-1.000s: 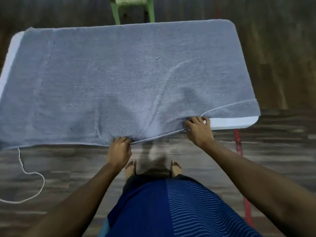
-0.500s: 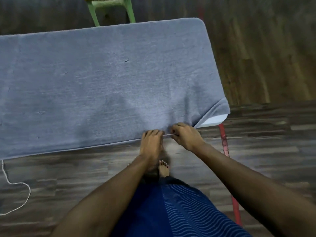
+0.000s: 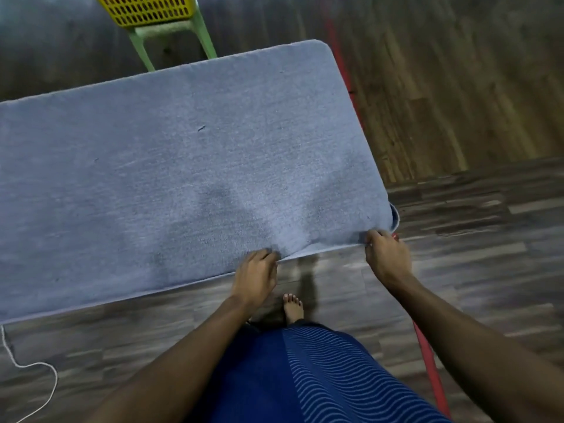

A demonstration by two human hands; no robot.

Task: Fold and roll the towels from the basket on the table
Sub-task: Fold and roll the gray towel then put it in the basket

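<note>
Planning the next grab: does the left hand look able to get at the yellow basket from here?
Probably not: the basket sits on a stool beyond the far edge of the spread towel, and the left hand grips its near edge.

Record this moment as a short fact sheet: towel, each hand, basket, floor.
Towel: grey-blue towel, spread flat
Left hand: left hand grips its near hem
Right hand: right hand pinches its near right corner
Basket: yellow basket on a green stool, beyond the towel
Floor: white cord at left, red strip at right
</note>
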